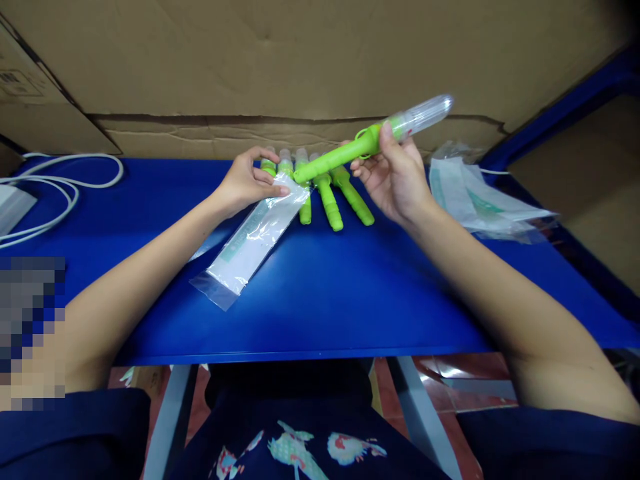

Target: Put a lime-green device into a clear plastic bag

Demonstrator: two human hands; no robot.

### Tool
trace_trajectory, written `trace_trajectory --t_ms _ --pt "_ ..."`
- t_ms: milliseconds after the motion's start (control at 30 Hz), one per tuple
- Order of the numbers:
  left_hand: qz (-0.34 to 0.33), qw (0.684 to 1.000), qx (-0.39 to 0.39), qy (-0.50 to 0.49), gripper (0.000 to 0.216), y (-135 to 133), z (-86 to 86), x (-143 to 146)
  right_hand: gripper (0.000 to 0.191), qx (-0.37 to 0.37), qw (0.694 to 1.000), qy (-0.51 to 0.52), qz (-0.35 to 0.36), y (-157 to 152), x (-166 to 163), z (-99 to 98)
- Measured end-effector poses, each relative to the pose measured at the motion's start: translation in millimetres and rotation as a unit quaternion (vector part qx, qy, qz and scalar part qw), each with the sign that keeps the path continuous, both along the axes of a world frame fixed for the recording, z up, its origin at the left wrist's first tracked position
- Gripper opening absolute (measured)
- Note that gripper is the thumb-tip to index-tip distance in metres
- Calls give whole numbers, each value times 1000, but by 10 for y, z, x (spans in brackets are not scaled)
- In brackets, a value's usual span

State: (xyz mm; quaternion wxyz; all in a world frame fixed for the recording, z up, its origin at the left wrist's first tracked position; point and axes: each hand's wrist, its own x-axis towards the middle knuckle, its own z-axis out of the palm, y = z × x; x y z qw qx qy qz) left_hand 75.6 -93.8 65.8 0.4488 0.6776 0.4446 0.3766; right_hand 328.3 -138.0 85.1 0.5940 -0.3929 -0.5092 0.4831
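Note:
My right hand point(393, 177) grips a green stick-shaped tool with a clear cap point(373, 139), held tilted above the blue table point(320, 300). Its green lower end points into the open mouth of a clear plastic bag point(253, 243). My left hand point(247, 183) pinches the top edge of that bag, which lies slanted on the table. Several more green tools point(330, 200) lie side by side just behind the bag, between my two hands.
A pile of empty clear bags point(480, 200) lies at the right. White cables point(60, 187) curl at the far left. Brown cardboard point(300, 67) stands along the back edge of the table. A blue frame point(550, 113) runs along the right.

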Motion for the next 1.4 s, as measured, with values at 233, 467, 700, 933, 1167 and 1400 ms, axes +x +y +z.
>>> trace_trajectory --t_ms 233,467,700,933,1167,1400 --pt "-17 1000 -13 11 41 -64 40 56 39 -13 999 -40 -8 -68 -17 57" --pt "-31 999 -4 34 26 -87 24 88 56 -33 998 -44 14 -69 -26 25" --pt "-64 997 -38 36 22 -126 30 111 64 -68 995 -26 66 -88 -28 10" --pt "-34 998 -51 -4 31 -96 -11 96 56 -55 996 -25 69 -90 -28 24" --pt "-24 998 -52 -18 41 -120 7 92 40 11 998 -57 -15 -117 -51 53" --pt "-32 998 -45 -25 38 -91 -49 100 35 -1 998 -59 -8 -107 -38 47"
